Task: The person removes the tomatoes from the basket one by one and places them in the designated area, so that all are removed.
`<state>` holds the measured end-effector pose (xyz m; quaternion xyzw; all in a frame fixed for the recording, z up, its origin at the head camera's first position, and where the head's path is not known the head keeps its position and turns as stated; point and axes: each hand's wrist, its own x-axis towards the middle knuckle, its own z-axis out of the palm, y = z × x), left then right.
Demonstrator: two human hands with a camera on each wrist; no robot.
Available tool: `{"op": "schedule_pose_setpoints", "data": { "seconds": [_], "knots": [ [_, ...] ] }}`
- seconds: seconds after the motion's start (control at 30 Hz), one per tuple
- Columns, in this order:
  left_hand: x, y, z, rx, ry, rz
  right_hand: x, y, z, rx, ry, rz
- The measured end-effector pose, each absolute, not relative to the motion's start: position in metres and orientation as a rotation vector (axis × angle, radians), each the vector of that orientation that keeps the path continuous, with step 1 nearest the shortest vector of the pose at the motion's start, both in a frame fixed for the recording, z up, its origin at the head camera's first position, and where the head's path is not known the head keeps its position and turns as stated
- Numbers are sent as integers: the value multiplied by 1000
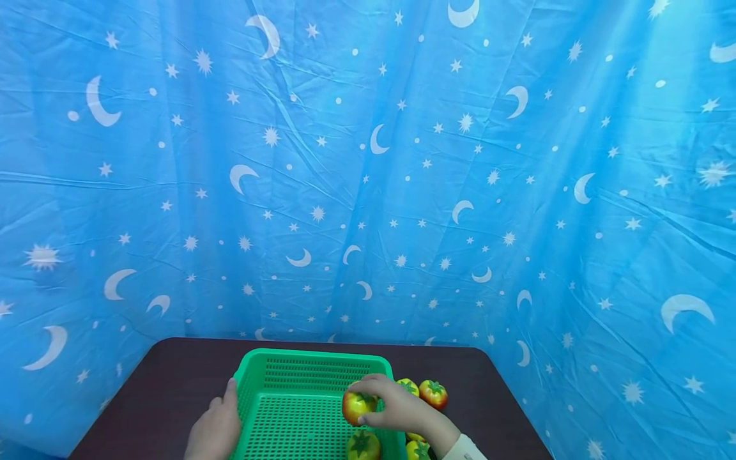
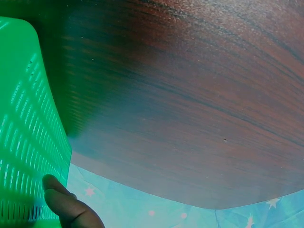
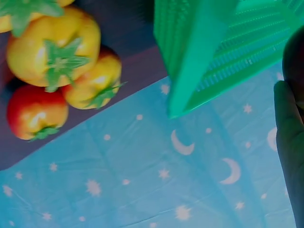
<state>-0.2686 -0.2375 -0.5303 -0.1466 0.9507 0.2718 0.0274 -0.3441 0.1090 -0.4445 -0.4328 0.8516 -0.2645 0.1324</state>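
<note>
A green plastic basket (image 1: 310, 353) with slotted walls stands on the dark table. At its left side my left hand (image 1: 214, 429) grips the wall; in the left wrist view, fingers (image 2: 66, 204) lie against the outer slats. My right hand (image 1: 397, 406) holds a red-and-yellow tomato (image 1: 354, 409) over the basket's right part, thumb and fingers around it. Below that, another tomato (image 1: 363, 445) lies inside the basket. In the right wrist view the held tomato (image 3: 295, 66) is dark and cut off by the frame edge.
Several more tomatoes lie on the table right of the basket, among them a red one (image 1: 434, 395) and a yellow one (image 3: 57, 50). The dark wooden table (image 1: 190, 377) has rounded back corners. A blue curtain (image 1: 345, 191) with moons and stars hangs behind it.
</note>
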Motion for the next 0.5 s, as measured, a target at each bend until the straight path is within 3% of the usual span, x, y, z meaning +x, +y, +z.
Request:
{"op": "schedule_pose_setpoints", "data": {
  "seconds": [0.5],
  "knots": [
    [-269,-239,-533,-449,2924,867,-345,150,-448,-1072,2696,-1096]
  ]
}}
